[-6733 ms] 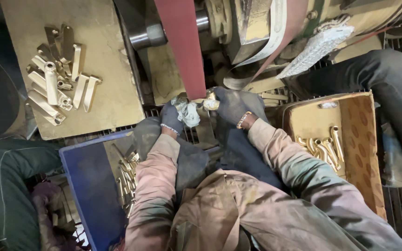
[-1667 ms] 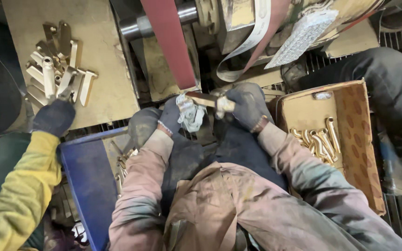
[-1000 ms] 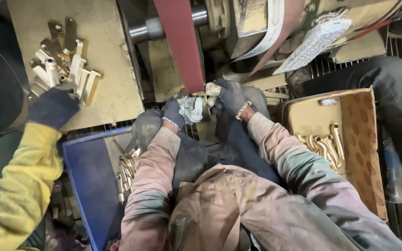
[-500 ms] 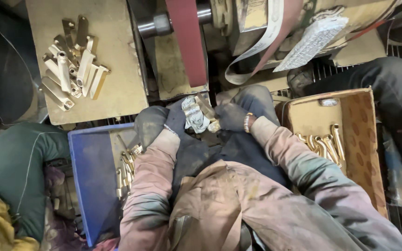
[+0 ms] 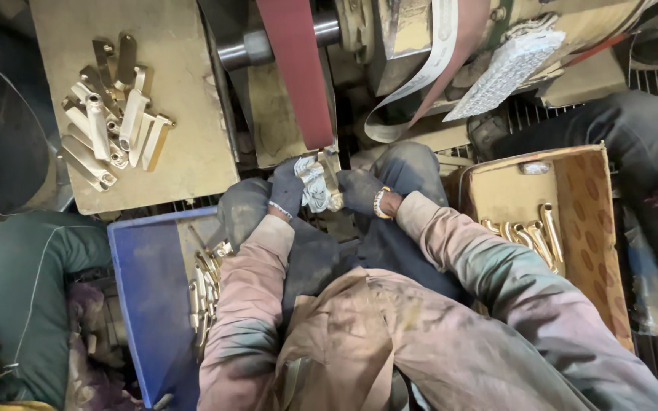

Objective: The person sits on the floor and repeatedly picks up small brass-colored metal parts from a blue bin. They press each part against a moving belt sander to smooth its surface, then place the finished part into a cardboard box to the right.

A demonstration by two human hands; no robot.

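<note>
Metal workshop: sanding belt (image 5: 297, 76), brass parts (image 5: 112, 122)

Workpiece (image 5: 327, 176) mostly hidden by rag (image 5: 314, 186) & gloved hands. Blue tray (image 5: 146, 304) partly covered by left arm. Box (image 5: 573, 221) cut by right arm.

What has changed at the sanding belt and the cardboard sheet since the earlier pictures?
A co-worker's yellow-sleeved gloved hand, earlier on the brass parts on the cardboard sheet, has withdrawn. Unchanged: left hand and right hand keep their grip on a brass piece at the red sanding belt.
</note>
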